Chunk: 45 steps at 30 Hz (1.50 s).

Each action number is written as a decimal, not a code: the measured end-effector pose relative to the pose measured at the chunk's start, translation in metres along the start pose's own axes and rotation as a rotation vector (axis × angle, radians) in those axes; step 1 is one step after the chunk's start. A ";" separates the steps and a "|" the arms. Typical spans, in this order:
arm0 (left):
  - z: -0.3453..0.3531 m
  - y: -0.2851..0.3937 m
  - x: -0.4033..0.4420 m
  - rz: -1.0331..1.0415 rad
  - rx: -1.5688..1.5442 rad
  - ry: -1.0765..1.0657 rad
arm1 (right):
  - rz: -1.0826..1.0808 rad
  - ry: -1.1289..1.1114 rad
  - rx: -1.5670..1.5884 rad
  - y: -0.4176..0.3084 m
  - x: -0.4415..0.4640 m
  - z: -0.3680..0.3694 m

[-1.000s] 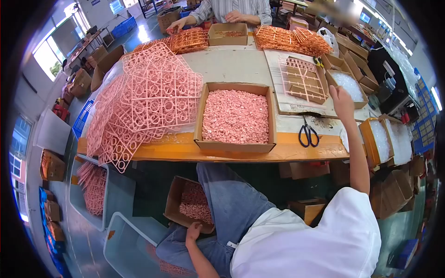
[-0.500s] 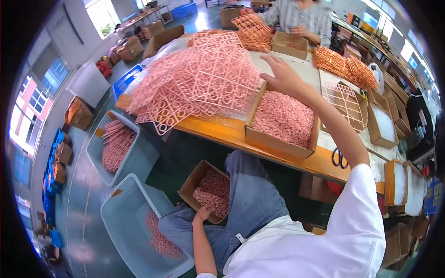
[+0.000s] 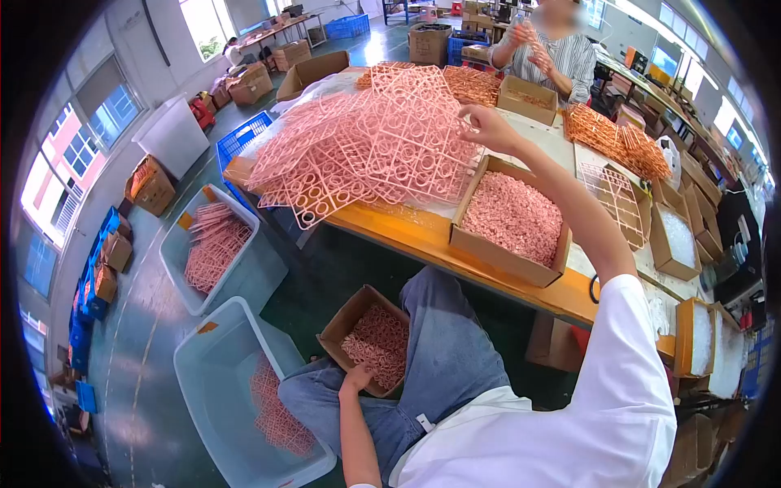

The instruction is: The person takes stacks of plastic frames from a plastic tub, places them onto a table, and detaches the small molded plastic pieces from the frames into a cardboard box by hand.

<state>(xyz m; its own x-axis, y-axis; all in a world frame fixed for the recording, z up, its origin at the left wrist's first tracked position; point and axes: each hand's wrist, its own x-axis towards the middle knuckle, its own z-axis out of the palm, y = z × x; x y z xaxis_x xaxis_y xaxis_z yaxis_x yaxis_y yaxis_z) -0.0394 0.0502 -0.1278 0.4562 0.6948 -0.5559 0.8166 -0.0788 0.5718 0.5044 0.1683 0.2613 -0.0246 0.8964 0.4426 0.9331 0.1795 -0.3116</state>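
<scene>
Two-handed: holds right hand (image 3: 495, 132) at edge of pink lattice sheets (image 3: 358, 146) heaped on table (image 3: 407, 232), with fingers curved and parted; cannot confirm contact. Rests left hand (image 3: 356, 379) at carton (image 3: 347, 315) of pink rings (image 3: 378, 337); cannot tell whether pinching rim.

Windows (image 3: 119, 111): along the grey wall (image 3: 134, 42) to your left, bright with daylight
Floor (image 3: 122, 382): glossy, bluish-green, shining in patches to your left
Table (image 3: 390, 237): orange-edged, right before you
Lights (image 3: 641, 15): strips at your upper right
</scene>
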 end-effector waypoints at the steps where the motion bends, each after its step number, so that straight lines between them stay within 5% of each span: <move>1: -0.001 0.002 -0.001 -0.014 -0.002 0.002 | -0.057 -0.013 0.054 -0.001 0.002 -0.002; 3: -0.002 0.006 -0.002 0.002 0.017 0.002 | -0.089 -0.023 0.086 -0.002 0.004 -0.007; 5: -0.004 0.008 -0.001 0.014 0.040 -0.001 | -0.076 -0.055 0.515 -0.003 0.005 -0.008; 12: 0.002 -0.002 0.005 -0.022 0.005 -0.007 | 0.076 -0.233 0.832 -0.011 0.007 -0.037; 18: 0.000 0.005 0.000 -0.014 -0.005 0.002 | 0.011 -0.198 0.817 -0.024 0.017 -0.042; 25: -0.007 0.017 -0.002 0.011 0.015 0.073 | -0.221 -0.117 0.569 -0.116 0.025 -0.054; 26: -0.007 0.019 -0.002 0.134 0.014 0.191 | -0.229 -0.115 0.587 -0.136 0.020 -0.049; 30: -0.024 0.047 0.000 0.336 -0.497 0.566 | -0.090 -0.280 0.641 -0.198 0.002 0.001; 31: -0.038 0.053 -0.006 0.128 -0.994 0.309 | -0.069 -0.358 0.683 -0.208 -0.004 0.025; 33: -0.058 0.066 -0.024 0.274 -1.695 0.138 | 0.021 -0.416 0.730 -0.252 -0.025 0.065; 34: -0.065 0.068 -0.033 0.515 -1.847 0.031 | -0.011 -0.436 0.792 -0.264 -0.040 0.100; 35: -0.057 0.048 -0.021 0.712 -1.551 0.218 | 0.029 -0.480 0.898 -0.276 -0.055 0.130; 36: -0.080 0.069 -0.048 0.745 -2.088 -0.122 | 0.084 -0.453 0.943 -0.289 -0.072 0.154; 37: -0.079 0.068 -0.051 0.956 -2.302 -0.062 | 0.076 -0.368 0.957 -0.290 -0.089 0.192; 38: -0.083 0.062 -0.058 0.775 -2.229 0.153 | 0.190 -0.383 0.993 -0.292 -0.107 0.219; 42: -0.079 0.041 -0.066 0.748 -2.223 0.167 | 0.343 -0.316 1.154 -0.263 -0.165 0.315; 43: -0.078 0.042 -0.061 0.709 -2.117 0.216 | 0.425 -0.333 1.279 -0.261 -0.169 0.319; 44: -0.076 0.043 -0.054 0.583 -1.526 0.485 | 0.519 -0.400 1.349 -0.254 -0.172 0.322; 45: -0.072 0.043 -0.050 0.482 -1.731 0.452 | 0.619 -0.467 1.418 -0.246 -0.176 0.324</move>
<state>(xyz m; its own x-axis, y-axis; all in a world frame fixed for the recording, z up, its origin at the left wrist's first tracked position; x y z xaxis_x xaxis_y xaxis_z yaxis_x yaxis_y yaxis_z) -0.0522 0.0638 -0.0317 0.1555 0.9748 -0.1601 -0.7007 0.2231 0.6777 0.1632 0.0979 -0.0126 -0.1385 0.9611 -0.2389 -0.2175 -0.2648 -0.9394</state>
